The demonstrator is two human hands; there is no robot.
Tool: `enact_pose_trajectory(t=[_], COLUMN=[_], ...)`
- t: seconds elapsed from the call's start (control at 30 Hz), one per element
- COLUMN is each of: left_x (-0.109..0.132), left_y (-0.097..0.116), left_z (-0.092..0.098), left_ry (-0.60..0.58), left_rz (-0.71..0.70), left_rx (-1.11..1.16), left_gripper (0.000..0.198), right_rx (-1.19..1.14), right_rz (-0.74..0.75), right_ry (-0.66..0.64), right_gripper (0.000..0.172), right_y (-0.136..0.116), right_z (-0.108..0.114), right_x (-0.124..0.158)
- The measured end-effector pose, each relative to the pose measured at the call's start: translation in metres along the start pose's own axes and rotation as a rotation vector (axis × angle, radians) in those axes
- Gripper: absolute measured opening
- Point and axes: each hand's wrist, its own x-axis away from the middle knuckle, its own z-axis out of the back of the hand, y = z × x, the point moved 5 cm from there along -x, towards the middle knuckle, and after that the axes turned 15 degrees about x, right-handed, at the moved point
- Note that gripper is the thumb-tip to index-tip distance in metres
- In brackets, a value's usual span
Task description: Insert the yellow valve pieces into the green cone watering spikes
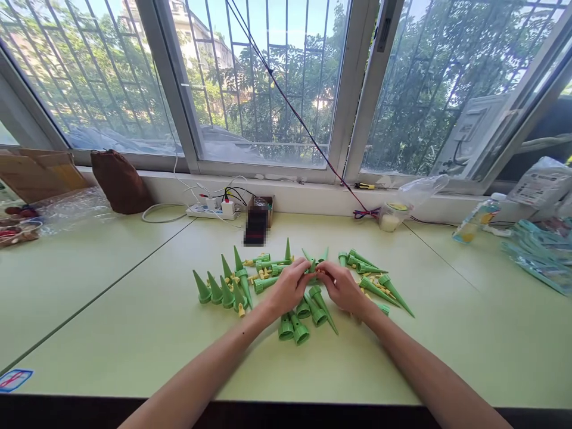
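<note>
My left hand (292, 286) and my right hand (343, 289) meet over the middle of the table, fingers pinched together. Between the fingertips a green plastic watering spike (313, 266) points upward, and my left fingers grip it. My right fingertips press at its side on something small, mostly hidden. Below my hands lie several loose green spikes (300, 332) with their round open ends toward me. To the left, a group of green spikes (215, 291) stands point up. Small yellow valves (242, 310) lie among the spikes on both sides.
More spikes (397, 295) lie to the right. At the back are a power strip (210, 211), a small box (268, 208), a brown bag (120, 182) and a jar in plastic (389, 218). A bottle (478, 219) and teal packets (538, 253) sit far right.
</note>
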Motion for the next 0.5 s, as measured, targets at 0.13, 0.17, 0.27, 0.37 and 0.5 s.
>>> enact_pose_trajectory(t=[0.13,0.17,0.27,0.37,0.5], left_x=[0.002,0.002,0.002,0.000,-0.002], left_y=[0.001,0.001,0.005,0.008,0.012], left_z=[-0.002,-0.002,0.002,0.016,0.045], left_ry=[-0.015,-0.015,0.001,0.101,0.273], left_rz=[-0.007,-0.009,-0.007,0.057,0.180], left_rx=[-0.014,-0.027,-0.088,-0.212,-0.549], left_gripper=[0.020,0.020,0.019,0.013,0.023], right_rx=[-0.022,-0.027,-0.036,-0.034,-0.001], right_rz=[0.020,0.023,-0.021,-0.117,-0.140], right_ry=[0.001,-0.001,0.014,0.051,0.075], right_gripper=[0.020,0.020,0.015,0.019,0.023], right_y=[0.000,-0.001,0.002,0.007,0.011], right_z=[0.000,0.000,0.000,0.002,0.003], right_x=[0.000,-0.001,-0.002,-0.003,-0.003])
